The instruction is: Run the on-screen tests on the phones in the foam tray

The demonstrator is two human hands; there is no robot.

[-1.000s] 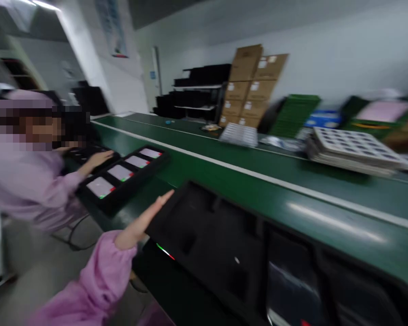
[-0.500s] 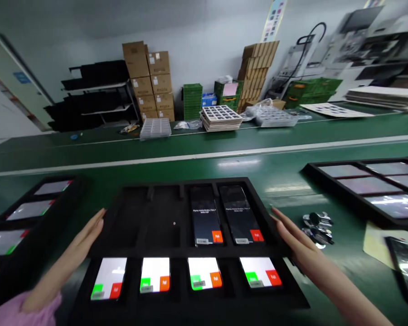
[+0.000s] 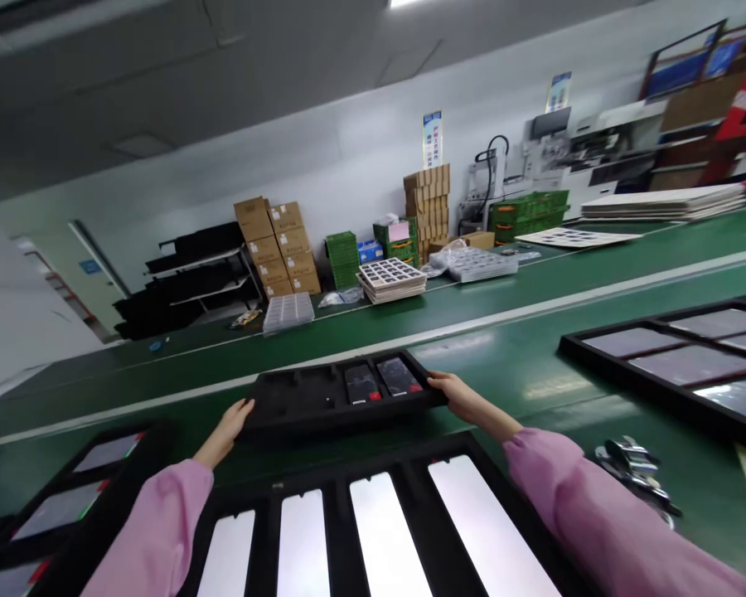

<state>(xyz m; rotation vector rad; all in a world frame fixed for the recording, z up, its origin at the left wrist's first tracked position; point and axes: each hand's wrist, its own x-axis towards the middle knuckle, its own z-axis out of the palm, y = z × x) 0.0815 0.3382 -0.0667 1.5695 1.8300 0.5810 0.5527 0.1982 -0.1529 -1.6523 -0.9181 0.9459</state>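
Observation:
My left hand (image 3: 229,429) grips the left end of a black phone tray (image 3: 323,424), and my right hand (image 3: 463,398) holds its right end. Two dark phones (image 3: 361,385) lie in the tray's right slots; its left slots hold nothing. The tray is out over the green bench, beyond a second black tray (image 3: 339,481) close to me. In that nearer tray several phones (image 3: 382,531) show bright white screens. Pink sleeves cover both my forearms.
More black trays of phones lie at the left (image 3: 152,439) and right (image 3: 634,377). Metal parts (image 3: 634,477) rest on the green bench (image 3: 535,365) at right. Paper sheets (image 3: 391,280), clear plastic trays (image 3: 289,313) and stacked cartons (image 3: 283,249) stand farther back.
Both hands have carried the upper tray forward, away from me. The nearer tray's lit phones, partly covered before, now show more fully. The view has tilted up.

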